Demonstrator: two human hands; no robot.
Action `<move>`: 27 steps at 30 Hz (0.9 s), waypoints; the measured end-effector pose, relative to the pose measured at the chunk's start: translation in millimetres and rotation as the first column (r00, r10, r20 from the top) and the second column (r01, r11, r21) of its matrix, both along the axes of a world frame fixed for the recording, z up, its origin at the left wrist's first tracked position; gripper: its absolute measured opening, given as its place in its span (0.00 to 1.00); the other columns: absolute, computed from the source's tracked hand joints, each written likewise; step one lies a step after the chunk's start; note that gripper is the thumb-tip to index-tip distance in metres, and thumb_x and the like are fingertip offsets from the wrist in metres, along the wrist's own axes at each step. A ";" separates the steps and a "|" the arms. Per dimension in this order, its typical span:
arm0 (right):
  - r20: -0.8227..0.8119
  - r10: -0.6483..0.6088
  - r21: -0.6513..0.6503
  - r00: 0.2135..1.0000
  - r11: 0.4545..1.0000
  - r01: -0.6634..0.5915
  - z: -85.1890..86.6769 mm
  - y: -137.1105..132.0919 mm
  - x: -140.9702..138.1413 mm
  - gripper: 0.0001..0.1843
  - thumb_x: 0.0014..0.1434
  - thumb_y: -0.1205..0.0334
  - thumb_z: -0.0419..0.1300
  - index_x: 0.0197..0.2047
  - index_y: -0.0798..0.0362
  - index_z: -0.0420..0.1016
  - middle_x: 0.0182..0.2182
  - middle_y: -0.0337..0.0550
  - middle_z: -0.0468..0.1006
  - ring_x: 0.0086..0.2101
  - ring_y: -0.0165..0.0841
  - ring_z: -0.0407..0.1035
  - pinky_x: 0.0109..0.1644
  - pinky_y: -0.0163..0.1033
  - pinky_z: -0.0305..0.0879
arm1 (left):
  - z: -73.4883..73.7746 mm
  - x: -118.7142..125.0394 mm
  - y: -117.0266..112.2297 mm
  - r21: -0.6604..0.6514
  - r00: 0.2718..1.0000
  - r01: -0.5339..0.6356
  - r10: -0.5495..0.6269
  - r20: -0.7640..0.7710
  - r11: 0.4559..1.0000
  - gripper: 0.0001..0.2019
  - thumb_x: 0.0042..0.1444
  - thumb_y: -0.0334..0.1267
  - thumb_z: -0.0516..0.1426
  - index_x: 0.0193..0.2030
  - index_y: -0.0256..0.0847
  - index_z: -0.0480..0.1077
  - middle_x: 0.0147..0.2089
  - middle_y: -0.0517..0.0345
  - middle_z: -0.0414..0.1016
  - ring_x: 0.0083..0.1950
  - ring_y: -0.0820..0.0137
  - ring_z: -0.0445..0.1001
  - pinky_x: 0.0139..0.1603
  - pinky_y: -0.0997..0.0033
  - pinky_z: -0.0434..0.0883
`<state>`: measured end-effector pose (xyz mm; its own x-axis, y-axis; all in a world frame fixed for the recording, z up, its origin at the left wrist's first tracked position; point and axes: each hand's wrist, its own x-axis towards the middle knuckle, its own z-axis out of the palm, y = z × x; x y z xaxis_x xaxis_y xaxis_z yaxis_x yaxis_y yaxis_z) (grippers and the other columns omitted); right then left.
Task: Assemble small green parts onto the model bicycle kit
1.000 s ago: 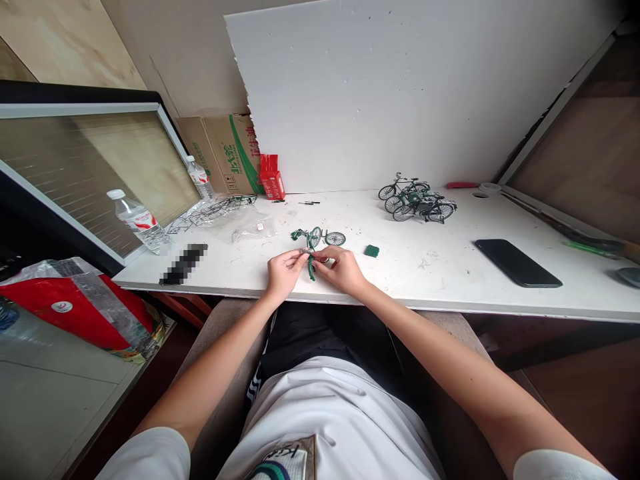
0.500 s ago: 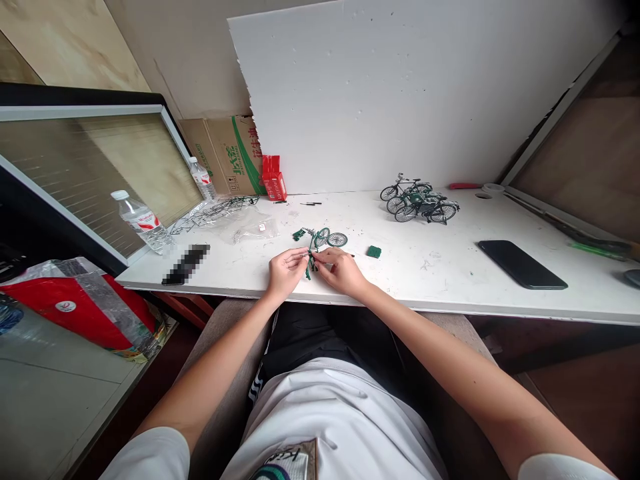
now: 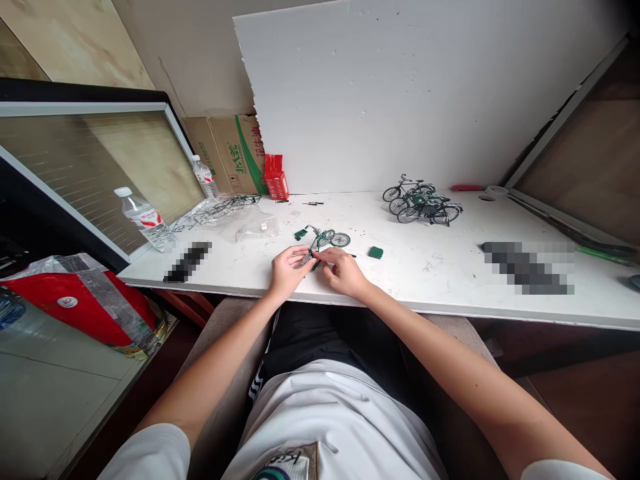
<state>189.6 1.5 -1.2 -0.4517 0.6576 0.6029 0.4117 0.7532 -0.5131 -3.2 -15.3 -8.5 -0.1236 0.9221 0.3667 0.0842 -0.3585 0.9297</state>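
At the front of the table, my left hand [image 3: 291,268] is closed, thumb and fingers pinching one end of a small green model bicycle [image 3: 319,241]. A thin greyish piece shows at those fingertips. My right hand [image 3: 343,270] pinches at the same spot from the right, its fingertips on a tiny dark part too small to name. Beyond the fingers lie the bicycle's spoked wheels, one a loose-looking wheel [image 3: 341,239]. A small green piece [image 3: 301,233] rests to the left of it, and a green block [image 3: 376,252] to the right. My fingers hide the gripped part.
Finished-looking model bicycles [image 3: 423,203] stand at the back right. Black part frames [image 3: 220,210] and a clear plastic bag [image 3: 257,227] lie left. Farther out are a water bottle [image 3: 145,219], a red box [image 3: 276,179], a cardboard box [image 3: 225,153] and a red-handled tool [image 3: 467,188].
The green piece between my fingertips has turned and now shows less below them. Both hands stay close together in almost the same place. The view has shifted slightly.
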 end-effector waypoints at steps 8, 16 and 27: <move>0.045 -0.004 0.023 0.999 1.000 0.003 -0.1 -1.8 -1.0 0.23 0.66 0.70 0.56 0.59 0.51 0.83 0.48 0.50 0.85 0.49 0.44 0.75 0.58 0.50 0.73 | -2.9 -0.4 2.0 0.008 0.996 -0.067 0.068 -0.062 0.998 0.20 0.52 0.40 0.72 0.52 0.39 0.81 0.49 0.44 0.85 0.49 0.61 0.84 0.51 0.63 0.79; -0.008 -0.237 -0.009 0.971 0.971 0.237 2.4 -5.0 -3.4 0.16 0.67 0.70 0.57 0.50 0.51 0.85 0.44 0.48 0.84 0.49 0.45 0.72 0.47 0.46 0.71 | -6.8 -4.2 6.9 0.009 0.992 -0.067 0.068 -0.111 0.998 0.18 0.56 0.45 0.71 0.51 0.39 0.81 0.53 0.42 0.85 0.52 0.59 0.84 0.53 0.62 0.79; 0.207 -0.340 0.075 0.917 0.940 0.332 22.5 2.4 14.4 0.15 0.69 0.68 0.58 0.52 0.52 0.85 0.46 0.51 0.84 0.50 0.47 0.70 0.51 0.48 0.66 | -11.8 -7.8 11.7 -0.012 0.990 -0.023 0.021 -0.141 1.000 0.22 0.58 0.47 0.70 0.55 0.39 0.80 0.54 0.38 0.85 0.59 0.54 0.84 0.57 0.59 0.80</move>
<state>204.0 3.9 21.4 -0.3287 0.7719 0.5442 0.7406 0.5682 -0.3586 -11.0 -3.6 -20.3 -0.0922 0.9248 0.3692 0.2224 -0.3423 0.9129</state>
